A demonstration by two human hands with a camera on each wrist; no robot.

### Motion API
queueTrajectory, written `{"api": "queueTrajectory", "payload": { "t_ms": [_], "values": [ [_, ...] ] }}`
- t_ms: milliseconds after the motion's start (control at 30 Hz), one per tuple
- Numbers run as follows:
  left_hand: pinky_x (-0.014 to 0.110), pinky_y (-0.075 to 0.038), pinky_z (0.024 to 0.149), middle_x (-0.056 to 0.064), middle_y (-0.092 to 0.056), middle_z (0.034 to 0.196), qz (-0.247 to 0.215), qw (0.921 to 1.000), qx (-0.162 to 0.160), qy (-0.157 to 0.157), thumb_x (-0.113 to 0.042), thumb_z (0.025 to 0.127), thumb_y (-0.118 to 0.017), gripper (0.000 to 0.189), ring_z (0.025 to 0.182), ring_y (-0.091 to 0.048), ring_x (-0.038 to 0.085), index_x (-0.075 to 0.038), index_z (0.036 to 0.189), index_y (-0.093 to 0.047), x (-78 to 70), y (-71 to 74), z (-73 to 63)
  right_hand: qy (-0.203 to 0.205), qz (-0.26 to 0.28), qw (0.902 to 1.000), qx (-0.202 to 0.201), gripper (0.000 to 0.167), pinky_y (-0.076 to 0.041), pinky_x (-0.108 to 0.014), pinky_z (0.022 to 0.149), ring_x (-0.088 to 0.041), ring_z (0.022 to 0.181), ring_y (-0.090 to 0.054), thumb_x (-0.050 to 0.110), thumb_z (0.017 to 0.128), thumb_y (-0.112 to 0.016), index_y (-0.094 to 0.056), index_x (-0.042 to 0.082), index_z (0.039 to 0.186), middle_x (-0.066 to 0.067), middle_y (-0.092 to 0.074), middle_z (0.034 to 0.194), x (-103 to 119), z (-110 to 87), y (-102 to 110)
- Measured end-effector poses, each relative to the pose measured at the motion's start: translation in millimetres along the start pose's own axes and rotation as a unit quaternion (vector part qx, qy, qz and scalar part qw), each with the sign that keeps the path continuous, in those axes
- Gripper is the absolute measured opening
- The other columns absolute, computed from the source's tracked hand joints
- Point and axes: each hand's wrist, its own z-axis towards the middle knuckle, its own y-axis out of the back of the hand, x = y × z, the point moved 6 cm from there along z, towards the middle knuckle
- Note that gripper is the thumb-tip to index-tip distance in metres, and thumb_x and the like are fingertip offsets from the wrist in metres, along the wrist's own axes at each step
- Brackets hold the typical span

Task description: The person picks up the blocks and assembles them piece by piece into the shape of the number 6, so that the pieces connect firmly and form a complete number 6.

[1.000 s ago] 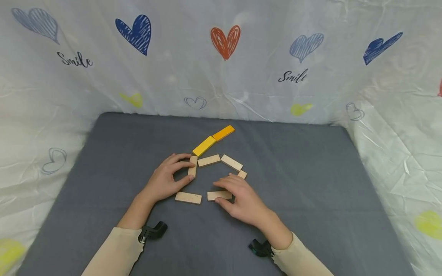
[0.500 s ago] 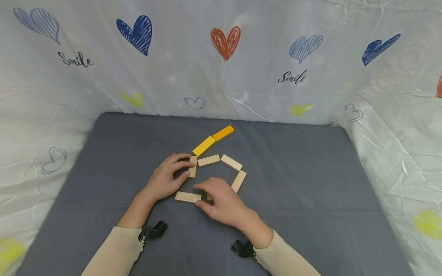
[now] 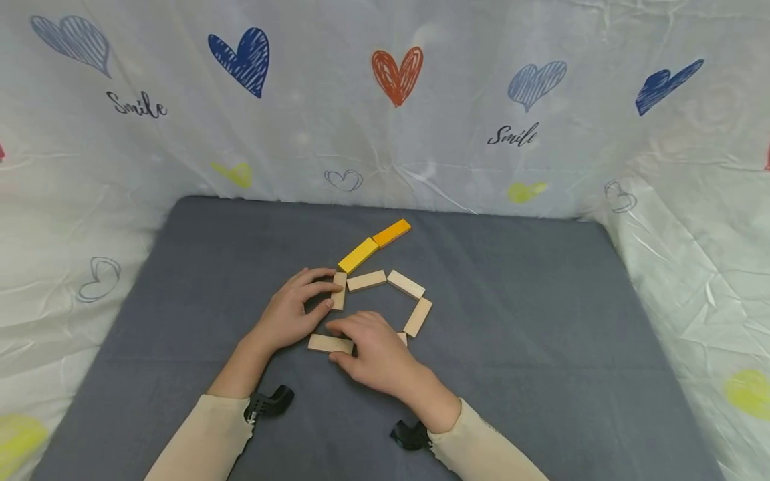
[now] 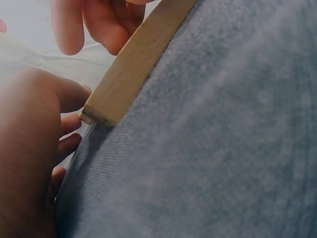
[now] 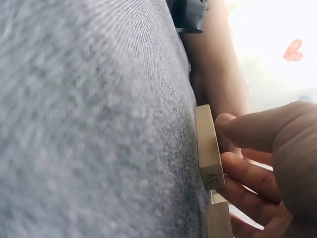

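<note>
On the dark grey cloth lies a rough ring of plain wooden blocks. My left hand (image 3: 291, 307) rests at the ring's left side, its thumb and fingertips on the edges of a plain wooden block (image 3: 339, 297). My right hand (image 3: 375, 351) spreads over the right end of the front left block (image 3: 325, 343), thumb on the near side and fingers on the far side. In the right wrist view this block (image 5: 209, 148) bears a dark mark on its end, with the thumb tip just off it. The front right block (image 3: 402, 339) is mostly hidden under my right hand.
Two plain blocks, one left (image 3: 367, 280) and one right (image 3: 406, 284), form the ring's back. Another (image 3: 418, 317) stands slanted at its right. A yellow block (image 3: 358, 254) and an orange block (image 3: 392, 232) trail off behind. A white curtain with hearts hangs beyond the cloth (image 3: 529, 321).
My right hand has moved left from the front right block to the front left block, uncovering the slanted right block. The left hand has stayed at its block, its thumb shifting slightly.
</note>
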Motion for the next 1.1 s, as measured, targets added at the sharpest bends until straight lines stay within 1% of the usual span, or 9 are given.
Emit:
{"api": "queueTrajectory", "payload": {
  "t_ms": [333, 567, 867, 967, 1100],
  "values": [
    [0.055, -0.026, 0.135, 0.009, -0.058, 0.158, 0.000, 1.0000, -0.001, 0.001, -0.022, 0.106, -0.076, 0.031, 0.150, -0.051, 0.035, -0.016, 0.136, -0.078, 0.8, -0.3, -0.3, -0.004, -0.025, 0.9997, -0.005, 0.045, -0.053, -0.041, 0.112, -0.014, 0.110, -0.068, 0.028, 0.098, -0.087, -0.074, 0.014, 0.139, 0.004, -0.075, 0.115, -1, 1.4, -3],
    [0.056, -0.027, 0.135, 0.009, -0.059, 0.157, -0.001, 1.0000, -0.004, -0.002, -0.022, 0.105, -0.077, 0.030, 0.149, -0.051, 0.035, -0.015, 0.135, -0.078, 0.6, 0.0, -0.1, -0.017, -0.017, 0.9996, -0.017, 0.052, -0.054, -0.040, 0.109, -0.012, 0.099, -0.067, 0.027, 0.098, -0.087, -0.070, 0.011, 0.144, 0.006, -0.073, 0.107, -3, 1.4, -4],
    [0.055, -0.026, 0.135, 0.008, -0.059, 0.157, -0.002, 1.0000, -0.004, 0.003, -0.021, 0.104, -0.079, 0.031, 0.149, -0.051, 0.034, -0.016, 0.134, -0.079, 0.4, 0.5, 0.5, -0.021, 0.000, 0.9973, -0.070, 0.049, -0.056, -0.041, 0.105, -0.014, 0.096, -0.069, 0.023, 0.096, -0.088, -0.072, 0.010, 0.141, 0.005, -0.075, 0.103, -9, -3.4, -1],
    [0.055, -0.026, 0.135, 0.009, -0.059, 0.157, -0.003, 1.0000, -0.005, 0.001, -0.021, 0.104, -0.078, 0.030, 0.149, -0.052, 0.034, -0.016, 0.134, -0.079, 0.6, 0.2, 0.6, -0.029, -0.002, 0.9957, -0.088, 0.047, -0.057, -0.041, 0.100, -0.013, 0.090, -0.066, 0.023, 0.096, -0.088, -0.074, 0.010, 0.138, 0.005, -0.074, 0.102, -12, -4.9, 0],
    [0.055, -0.026, 0.135, 0.009, -0.059, 0.157, -0.005, 1.0000, -0.007, -0.002, -0.023, 0.105, -0.078, 0.030, 0.149, -0.052, 0.034, -0.016, 0.135, -0.078, 1.0, -0.2, 0.8, -0.048, -0.002, 0.9929, -0.109, 0.045, -0.057, -0.041, 0.093, -0.011, 0.081, -0.059, 0.023, 0.095, -0.089, -0.074, 0.010, 0.135, 0.005, -0.073, 0.099, -15, -5.8, 2]
  ]
}}
